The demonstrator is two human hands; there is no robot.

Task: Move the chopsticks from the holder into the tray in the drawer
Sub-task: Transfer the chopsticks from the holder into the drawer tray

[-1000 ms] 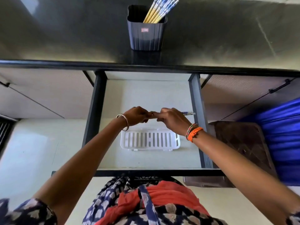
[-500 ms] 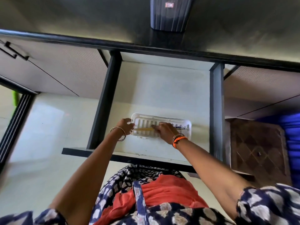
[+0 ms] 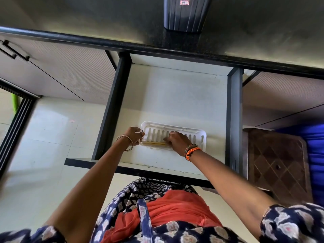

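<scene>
A white slotted tray point(image 3: 198, 135) lies in the open drawer point(image 3: 175, 95), toward its front. A yellow chopstick point(image 3: 155, 143) lies along the tray's near edge. My right hand point(image 3: 177, 140) is down in the tray with its fingers closed on the chopstick's right part. My left hand point(image 3: 135, 135) touches the tray's left end, fingers on its rim. The dark chopstick holder point(image 3: 185, 16) stands on the black counter above the drawer; its top and contents are cut off by the frame.
The black counter edge point(image 3: 157, 48) runs across above the drawer. Dark drawer rails point(image 3: 112, 109) flank it on both sides. A brown patterned box point(image 3: 278, 165) and blue fabric point(image 3: 315, 155) sit at the right. Pale floor tiles lie at the left.
Both hands have gone down from above the tray into it with the chopstick, which now lies at the tray's near edge. The view has tilted down, cutting off the holder's top.
</scene>
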